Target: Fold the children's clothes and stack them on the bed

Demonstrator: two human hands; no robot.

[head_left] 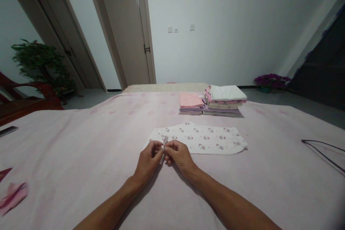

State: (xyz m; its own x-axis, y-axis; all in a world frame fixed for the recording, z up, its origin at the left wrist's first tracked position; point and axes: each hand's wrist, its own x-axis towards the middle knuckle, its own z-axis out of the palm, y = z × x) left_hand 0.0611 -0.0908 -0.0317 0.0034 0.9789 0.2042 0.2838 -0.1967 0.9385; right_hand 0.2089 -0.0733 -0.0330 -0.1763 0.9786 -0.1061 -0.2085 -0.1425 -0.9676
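Note:
A white pair of pants (pixel 194 143) with a small printed motif lies folded lengthwise on the pink bedspread (pixel 94 172), its cuff end pointing right. At the left end of the pants, my left hand (pixel 148 156) and my right hand (pixel 180 155) meet, fingertips pinched on a pale drawstring (pixel 165 139). Loops of the cord stick up above the fingers and an end hangs below. Fingers hide the knot, and my left hand partly covers the waist end of the cloth.
Beyond the pants stand two stacks of folded clothes, a lower stack (pixel 191 104) and a taller stack (pixel 225 99). A pink cloth (pixel 13 197) and a dark phone-like object (pixel 8 131) lie at left. A thin black looped cord (pixel 320 149) is at right.

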